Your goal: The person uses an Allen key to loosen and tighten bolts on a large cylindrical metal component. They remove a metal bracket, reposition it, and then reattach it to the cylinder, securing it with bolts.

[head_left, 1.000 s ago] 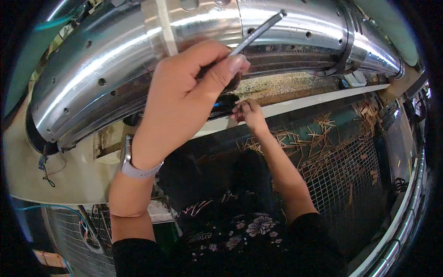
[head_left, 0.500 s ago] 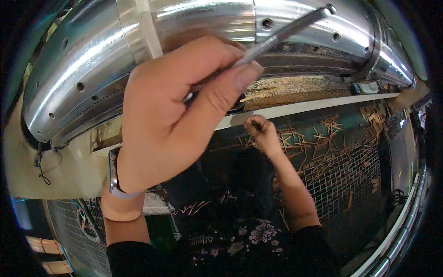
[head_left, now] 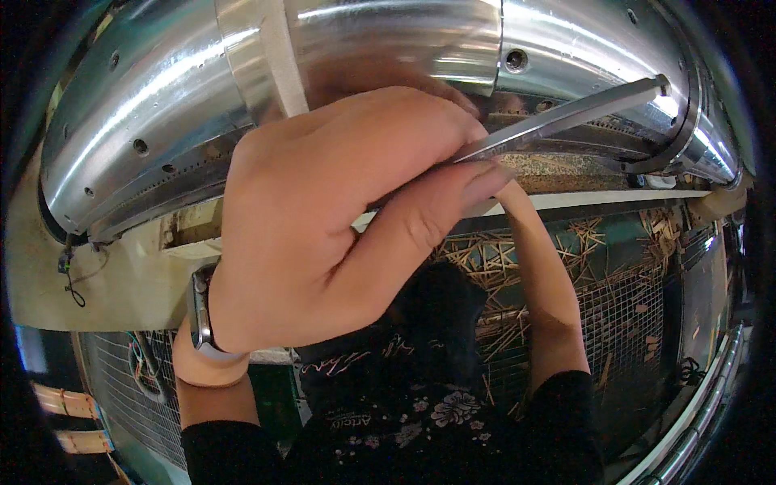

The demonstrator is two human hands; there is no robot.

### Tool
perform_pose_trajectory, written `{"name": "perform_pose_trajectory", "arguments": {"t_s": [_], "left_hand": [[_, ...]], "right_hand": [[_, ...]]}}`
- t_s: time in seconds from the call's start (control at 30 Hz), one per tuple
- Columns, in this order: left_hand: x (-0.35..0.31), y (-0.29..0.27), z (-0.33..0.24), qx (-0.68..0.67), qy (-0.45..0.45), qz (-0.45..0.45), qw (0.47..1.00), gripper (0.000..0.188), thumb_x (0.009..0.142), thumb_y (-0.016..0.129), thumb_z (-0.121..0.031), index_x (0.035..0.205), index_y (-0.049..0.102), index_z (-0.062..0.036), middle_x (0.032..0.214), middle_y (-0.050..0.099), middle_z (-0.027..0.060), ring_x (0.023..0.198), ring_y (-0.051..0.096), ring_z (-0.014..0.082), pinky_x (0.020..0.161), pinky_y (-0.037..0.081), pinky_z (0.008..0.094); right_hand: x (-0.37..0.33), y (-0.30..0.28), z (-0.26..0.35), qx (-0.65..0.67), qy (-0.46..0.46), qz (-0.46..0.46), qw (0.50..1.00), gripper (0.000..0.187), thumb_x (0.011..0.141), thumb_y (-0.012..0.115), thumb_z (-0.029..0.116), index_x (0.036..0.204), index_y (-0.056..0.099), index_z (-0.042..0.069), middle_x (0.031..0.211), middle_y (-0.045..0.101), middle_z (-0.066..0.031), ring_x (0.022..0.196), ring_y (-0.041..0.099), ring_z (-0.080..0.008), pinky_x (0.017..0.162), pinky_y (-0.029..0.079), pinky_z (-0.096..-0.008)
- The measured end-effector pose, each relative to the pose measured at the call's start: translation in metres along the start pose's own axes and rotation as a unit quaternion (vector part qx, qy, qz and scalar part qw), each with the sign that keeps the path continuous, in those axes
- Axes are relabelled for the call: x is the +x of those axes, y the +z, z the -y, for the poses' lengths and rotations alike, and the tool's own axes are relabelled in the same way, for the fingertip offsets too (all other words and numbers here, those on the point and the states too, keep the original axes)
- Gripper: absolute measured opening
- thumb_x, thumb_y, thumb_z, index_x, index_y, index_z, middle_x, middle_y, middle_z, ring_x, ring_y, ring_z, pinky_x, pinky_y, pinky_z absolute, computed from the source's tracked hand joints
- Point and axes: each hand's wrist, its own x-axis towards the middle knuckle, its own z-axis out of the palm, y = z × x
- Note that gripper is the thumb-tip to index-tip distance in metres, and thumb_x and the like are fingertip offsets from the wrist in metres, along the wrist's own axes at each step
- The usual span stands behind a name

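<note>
Left hand [head_left: 347,226], mid-frame: thumb and bent forefinger pinch a grey metal rod [head_left: 566,118] toward its lower end, probably so most of the shaft stands free. Rod slants from centre to upper right, far tip seen across the steel cylinder [head_left: 153,89]; contact, can't tell. Right forearm [head_left: 548,283] rises right of centre; right hand is hidden behind the left, grip unknown. Thin wooden sticks [head_left: 495,255] lie right of centre at all angles, apparently not stacked, some over wire mesh [head_left: 622,323].
</note>
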Motion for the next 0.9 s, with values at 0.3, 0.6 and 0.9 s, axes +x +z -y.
{"name": "perform_pose_trajectory", "arguments": {"t_s": [0.3,0.6,0.9], "left_hand": [[0.002,0.003,0.0,-0.024,-0.003,-0.007,1.0,0.018,0.087,0.053,-0.013,0.083,0.055,0.0048,0.092,0.064,0.0188,0.088,0.061,0.0254,0.078,0.048,0.0337],[0.005,-0.002,-0.005,-0.029,-0.034,0.027,0.999,0.019,0.089,0.05,-0.014,0.086,0.055,0.0041,0.095,0.063,0.0196,0.093,0.059,0.0271,0.081,0.048,0.0358],[0.001,0.004,-0.014,-0.031,-0.098,-0.003,0.995,0.021,0.091,0.048,-0.016,0.083,0.054,0.0031,0.095,0.062,0.0189,0.097,0.057,0.0265,0.087,0.044,0.0355]], "right_hand": [[0.019,-0.012,0.066,-0.104,0.023,0.15,0.983,0.031,0.085,0.052,0.022,0.115,0.056,0.011,0.114,0.054,-0.0134,0.106,0.051,-0.0301,0.086,0.039,-0.0416],[0.036,0.013,0.116,-0.251,0.092,0.241,0.933,0.038,0.089,0.045,0.021,0.125,0.049,0.01,0.13,0.045,-0.0103,0.12,0.041,-0.0285,0.097,0.03,-0.0445],[0.036,0.027,0.115,-0.33,0.165,0.177,0.913,0.041,0.091,0.042,0.022,0.131,0.043,0.013,0.139,0.036,-0.0116,0.131,0.029,-0.0281,0.105,0.018,-0.0442]]}}
